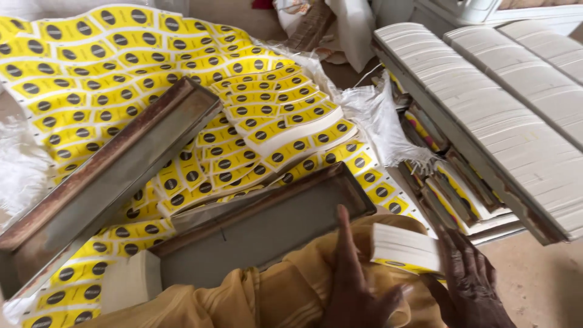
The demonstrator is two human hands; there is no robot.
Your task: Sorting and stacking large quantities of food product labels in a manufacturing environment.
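2 hands: right grip [470,282] closed round a white label stack [405,248]; left [355,282] flat, empty, beside yellow sheets [121,54].

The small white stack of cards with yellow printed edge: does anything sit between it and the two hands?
Nothing visible does. The right hand already grips the small white stack of cards with yellow printed edge at its right end. The left hand lies just beside it on the mustard-yellow cloth, with only bare cloth between them.

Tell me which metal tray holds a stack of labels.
The nearer metal tray, over the lap: a white label stack sits at its left end. The rusty far tray looks empty.
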